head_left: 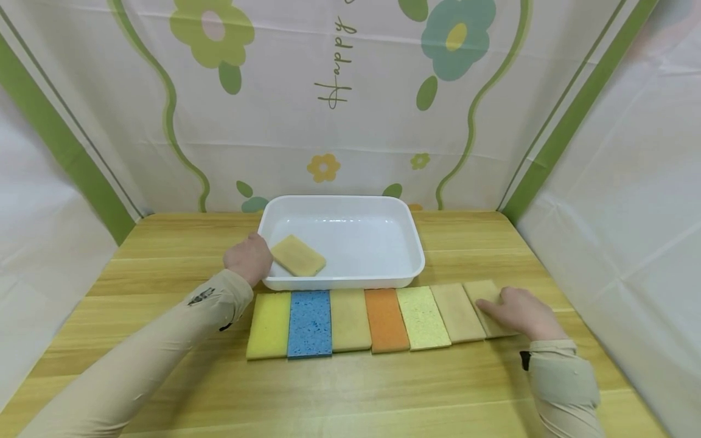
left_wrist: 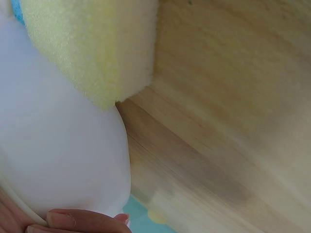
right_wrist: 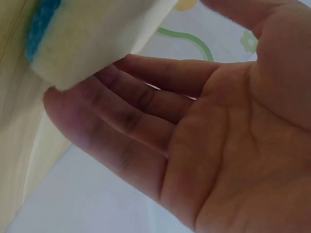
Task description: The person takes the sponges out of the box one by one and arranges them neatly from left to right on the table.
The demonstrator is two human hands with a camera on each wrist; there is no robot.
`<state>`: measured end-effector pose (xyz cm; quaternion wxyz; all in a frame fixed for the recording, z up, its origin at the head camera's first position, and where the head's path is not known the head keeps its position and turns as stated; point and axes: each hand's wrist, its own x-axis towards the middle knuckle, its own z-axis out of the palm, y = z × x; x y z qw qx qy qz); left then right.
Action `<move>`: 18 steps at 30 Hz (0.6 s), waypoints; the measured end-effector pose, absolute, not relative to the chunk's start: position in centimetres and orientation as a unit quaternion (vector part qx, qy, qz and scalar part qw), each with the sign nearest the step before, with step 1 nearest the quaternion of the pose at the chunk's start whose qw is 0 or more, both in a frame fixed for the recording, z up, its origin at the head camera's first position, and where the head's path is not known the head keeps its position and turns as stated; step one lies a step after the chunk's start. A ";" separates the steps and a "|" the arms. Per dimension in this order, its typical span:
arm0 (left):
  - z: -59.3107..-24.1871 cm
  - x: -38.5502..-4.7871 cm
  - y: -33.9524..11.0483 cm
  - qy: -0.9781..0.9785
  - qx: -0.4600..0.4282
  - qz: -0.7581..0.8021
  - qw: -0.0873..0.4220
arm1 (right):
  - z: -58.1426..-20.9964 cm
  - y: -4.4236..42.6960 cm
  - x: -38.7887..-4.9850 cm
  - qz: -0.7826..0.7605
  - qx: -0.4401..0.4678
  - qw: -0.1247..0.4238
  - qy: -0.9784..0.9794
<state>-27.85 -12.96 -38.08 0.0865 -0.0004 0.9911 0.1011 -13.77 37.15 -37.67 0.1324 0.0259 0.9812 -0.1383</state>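
Note:
At the left end of a white tray [head_left: 345, 283], my left hand [head_left: 249, 258] grips the rim. In the left wrist view, the fingers [left_wrist: 80, 219] lie against the tray's outer wall. My right hand [head_left: 523, 310] holds the rightmost sponge [head_left: 489, 293] of a row, its thumb across the top near the left edge. Its fingers [right_wrist: 131, 124] touch the sponge's side in the right wrist view, where a blue layer shows under the pale foam. One tan sponge [head_left: 299, 255] lies at an angle inside the tray, near the left hand.
Along the tray's front, side by side, lie a yellow sponge [head_left: 269, 325], a blue one [head_left: 310, 322], a tan one [head_left: 350, 320], an orange one [head_left: 387, 320], a pale yellow one [head_left: 423, 317] and another tan one [head_left: 457, 313]. A flowered cloth [head_left: 372, 121] hangs behind the wooden table [head_left: 350, 395].

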 end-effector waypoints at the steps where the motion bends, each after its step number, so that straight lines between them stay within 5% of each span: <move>1: -38.1 -27.8 -13.0 0.991 -0.002 0.103 0.087 | -37.7 37.2 -13.8 -0.138 0.024 0.130 0.981; 18: -38.0 -27.8 -12.9 0.991 0.000 0.104 0.084 | -37.7 36.8 -13.7 -0.143 0.026 0.133 0.980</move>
